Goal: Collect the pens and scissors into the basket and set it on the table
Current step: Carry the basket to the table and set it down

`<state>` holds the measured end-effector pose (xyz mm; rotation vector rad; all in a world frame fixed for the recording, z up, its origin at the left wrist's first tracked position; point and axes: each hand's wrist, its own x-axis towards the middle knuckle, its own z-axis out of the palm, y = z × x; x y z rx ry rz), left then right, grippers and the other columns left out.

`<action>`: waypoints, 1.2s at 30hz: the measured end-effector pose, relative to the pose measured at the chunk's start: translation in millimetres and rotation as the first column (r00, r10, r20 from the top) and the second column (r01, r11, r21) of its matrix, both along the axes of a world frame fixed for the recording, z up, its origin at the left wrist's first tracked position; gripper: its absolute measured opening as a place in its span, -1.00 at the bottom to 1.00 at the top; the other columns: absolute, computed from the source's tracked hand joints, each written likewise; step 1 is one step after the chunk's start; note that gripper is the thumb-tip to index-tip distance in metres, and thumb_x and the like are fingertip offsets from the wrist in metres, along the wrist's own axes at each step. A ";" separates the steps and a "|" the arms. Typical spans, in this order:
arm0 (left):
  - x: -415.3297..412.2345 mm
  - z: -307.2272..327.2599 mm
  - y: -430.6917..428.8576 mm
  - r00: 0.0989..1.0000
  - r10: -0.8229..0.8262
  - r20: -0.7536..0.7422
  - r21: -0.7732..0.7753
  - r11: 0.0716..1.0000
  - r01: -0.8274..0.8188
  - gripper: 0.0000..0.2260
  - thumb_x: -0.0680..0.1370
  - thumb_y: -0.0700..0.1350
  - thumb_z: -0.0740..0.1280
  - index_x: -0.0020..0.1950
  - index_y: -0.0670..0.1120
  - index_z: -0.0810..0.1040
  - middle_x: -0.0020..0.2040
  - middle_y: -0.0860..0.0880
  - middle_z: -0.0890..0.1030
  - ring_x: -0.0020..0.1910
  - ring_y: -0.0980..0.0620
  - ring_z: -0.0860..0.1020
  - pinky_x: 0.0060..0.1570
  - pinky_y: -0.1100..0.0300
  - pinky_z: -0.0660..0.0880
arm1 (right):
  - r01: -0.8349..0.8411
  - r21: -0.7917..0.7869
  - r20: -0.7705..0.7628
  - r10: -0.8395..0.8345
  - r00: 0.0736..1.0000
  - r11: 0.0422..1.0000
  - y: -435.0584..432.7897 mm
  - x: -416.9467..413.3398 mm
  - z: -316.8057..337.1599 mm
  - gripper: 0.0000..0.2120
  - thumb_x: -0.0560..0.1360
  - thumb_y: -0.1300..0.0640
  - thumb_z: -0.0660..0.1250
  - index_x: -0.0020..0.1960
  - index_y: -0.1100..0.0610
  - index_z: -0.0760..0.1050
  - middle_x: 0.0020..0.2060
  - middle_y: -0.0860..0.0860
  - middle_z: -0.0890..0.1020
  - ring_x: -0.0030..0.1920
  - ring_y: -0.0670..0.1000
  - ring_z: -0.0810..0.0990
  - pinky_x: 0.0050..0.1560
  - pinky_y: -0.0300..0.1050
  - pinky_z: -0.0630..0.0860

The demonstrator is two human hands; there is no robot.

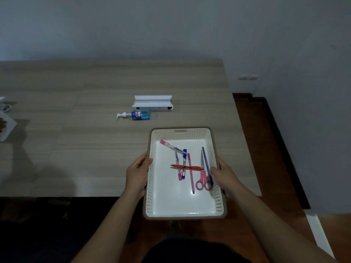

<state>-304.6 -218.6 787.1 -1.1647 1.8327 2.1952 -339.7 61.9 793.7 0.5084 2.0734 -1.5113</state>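
the white perforated basket point(185, 213) juts past the wooden table's point(76, 149) near edge, pink scissors point(203, 179) and pens point(182, 164) lying inside (pens crossed). left hand point(137, 175) and right hand point(225, 177) clasp its long sides, thumbs hooked over the rim.

Both hands, L hand point(137, 172) & R hand point(226, 177), grip basket point(183, 216) w/ pens point(182, 164), scissors point(203, 179).

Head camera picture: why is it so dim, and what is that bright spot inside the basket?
In the head view the room is dimly lit and the far wall looks soft; the white basket floor shows a small glare spot beside the pink pen's tip; the wide lens bends the table edges.
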 end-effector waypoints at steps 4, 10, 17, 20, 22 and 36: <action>-55.0 -20.5 -31.9 0.988 -0.132 0.083 -0.145 0.979 0.143 -0.71 0.63 -0.14 0.43 0.36 0.03 0.68 0.06 -0.06 0.82 -0.02 -0.07 0.79 0.12 -0.04 0.72 | -0.006 0.024 -0.006 0.006 1.000 1.000 -24.6 -43.7 -11.9 -0.52 0.72 0.17 0.28 0.58 -0.18 0.43 0.02 0.03 0.80 0.04 0.19 0.80 -0.16 -0.07 0.71; -116.3 -68.5 -83.6 0.898 -0.348 0.268 -0.300 0.856 0.421 -0.53 0.55 0.13 0.48 0.45 0.07 0.68 -0.04 -0.07 0.83 -0.16 -0.05 0.76 -0.07 -0.01 0.74 | -0.082 0.070 -0.006 0.082 0.997 0.994 -44.6 -96.6 -35.0 -0.47 0.71 0.20 0.24 0.63 -0.14 0.41 0.31 0.04 0.72 0.13 -0.03 0.74 -0.02 -0.21 0.62; -146.1 -94.9 -101.4 0.886 -0.279 0.371 -0.355 0.839 0.413 -0.73 0.59 -0.10 0.39 0.27 0.02 0.72 -0.07 -0.17 0.79 -0.29 -0.14 0.70 -0.13 -0.01 0.72 | -0.248 0.252 0.048 0.244 0.969 0.935 -56.5 -144.9 -63.3 -0.60 0.70 0.17 0.25 0.52 0.10 0.55 0.34 0.10 0.69 0.09 0.01 0.62 0.10 -0.16 0.47; -154.4 -131.9 -111.1 0.890 -0.217 0.401 -0.269 0.901 0.341 -0.83 0.55 -0.11 0.40 0.10 0.12 0.65 -0.02 -0.14 0.78 -0.11 -0.23 0.78 -0.11 -0.05 0.75 | -0.265 0.289 0.082 0.252 0.964 0.920 -50.4 -160.4 -76.0 -0.61 0.69 0.15 0.27 0.49 0.13 0.57 0.35 0.14 0.69 0.16 0.09 0.64 0.13 -0.13 0.47; -158.4 -193.7 -130.4 0.889 -0.187 0.418 -0.233 0.924 0.304 -0.79 0.37 0.06 0.42 -0.02 0.10 0.66 0.10 -0.13 0.80 0.02 -0.24 0.78 0.02 -0.20 0.75 | -0.244 0.303 0.110 0.221 0.969 0.921 -42.9 -163.8 -89.5 -0.59 0.67 0.15 0.29 0.50 0.15 0.54 0.35 0.16 0.68 0.25 0.18 0.67 0.20 -0.06 0.54; -176.6 -155.0 -98.9 0.879 -0.126 0.461 0.113 0.990 0.083 -0.60 0.61 -0.51 0.25 0.46 -0.43 0.48 0.22 -0.41 0.66 -0.03 -0.29 0.74 -0.16 0.02 0.71 | -0.146 0.181 0.191 0.111 0.975 0.972 -38.2 -169.8 -141.4 -0.47 0.59 0.11 0.38 0.54 -0.03 0.40 0.34 0.08 0.71 0.31 0.17 0.70 0.32 0.18 0.61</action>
